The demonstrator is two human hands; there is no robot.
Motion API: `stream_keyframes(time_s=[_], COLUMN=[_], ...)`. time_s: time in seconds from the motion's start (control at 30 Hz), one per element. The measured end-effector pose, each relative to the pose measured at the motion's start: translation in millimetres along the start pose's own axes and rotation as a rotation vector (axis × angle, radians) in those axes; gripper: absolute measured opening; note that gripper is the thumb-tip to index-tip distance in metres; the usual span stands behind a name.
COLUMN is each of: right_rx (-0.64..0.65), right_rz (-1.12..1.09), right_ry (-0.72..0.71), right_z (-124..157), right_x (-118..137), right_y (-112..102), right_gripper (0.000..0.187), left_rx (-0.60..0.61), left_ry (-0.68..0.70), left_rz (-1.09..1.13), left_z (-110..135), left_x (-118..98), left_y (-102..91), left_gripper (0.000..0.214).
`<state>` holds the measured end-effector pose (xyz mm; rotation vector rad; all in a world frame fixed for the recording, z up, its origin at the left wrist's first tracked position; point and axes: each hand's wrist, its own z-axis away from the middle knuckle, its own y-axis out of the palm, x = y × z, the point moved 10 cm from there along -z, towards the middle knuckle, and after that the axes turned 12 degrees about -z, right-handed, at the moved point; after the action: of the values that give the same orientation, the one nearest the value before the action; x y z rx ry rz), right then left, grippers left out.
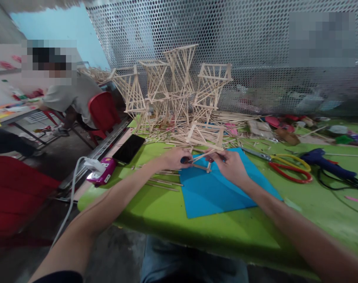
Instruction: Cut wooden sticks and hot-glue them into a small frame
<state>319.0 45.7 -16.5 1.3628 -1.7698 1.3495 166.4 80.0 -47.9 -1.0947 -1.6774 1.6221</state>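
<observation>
Tabletop [155,212], bright green, runs across the near edge, with a blue sheet [214,192] lying flat on it as a work mat. Over the far end of that sheet both hands meet. The left hand [174,157] and the right hand [230,165] are each pinched closed on a small stick assembly [202,157], a few thin wooden sticks crossing at angles, held just above the sheet.

Judged from this, the step in hand is setting sticks together at a joint. It would go best with the fingertips close to the crossing point, the piece low over the mat so it can rest there, and pressure light enough not to bow the thin wood. Whether any glue is on the joint cannot be told.

Just left of the sheet lie several loose sticks [162,182]. Right of the hands are scissors [287,167] with red and yellow handles, and further right a blue glue gun [326,163] with its cord. On the left edge sit a dark phone [128,148] and a pink power strip [100,173].

Further back is a flat stick frame [204,133] on a heap of sticks, then 4 tall stick towers [173,86] against a perforated metal screen [255,51]. Far left, another person [69,94] sits on a red chair [103,110].
</observation>
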Motion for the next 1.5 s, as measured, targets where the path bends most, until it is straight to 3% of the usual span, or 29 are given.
stream_keyframes(time_s=[0.43, 0.7, 1.2, 1.5], right_rx=[-0.133, -0.233, -0.246, -0.249], right_rz=[-0.039, -0.092, -0.033, 0.010], right_ry=[-0.093, -0.093, -0.173, -0.174], right_z=[4.2, 4.1, 4.9, 5.3], right_x=[16.5, 10.1, 16.8, 25.9], right_y=[-25.9, -35.4, -35.8, -35.5], right_gripper=[0.023, 0.024, 0.019, 0.021], left_rx=[0.019, 0.014, 0.032, 0.010], left_ry=[-0.047, -0.039, -0.006, -0.002], left_rz=[-0.001, -0.012, 0.026, -0.071], left_z=[-0.6, -2.1, 4.7, -0.4], left_x=[4.8, 5.5, 3.0, -3.0], left_y=[4.6, 8.1, 1.1, 3.7], left_gripper=[0.024, 0.022, 0.025, 0.021])
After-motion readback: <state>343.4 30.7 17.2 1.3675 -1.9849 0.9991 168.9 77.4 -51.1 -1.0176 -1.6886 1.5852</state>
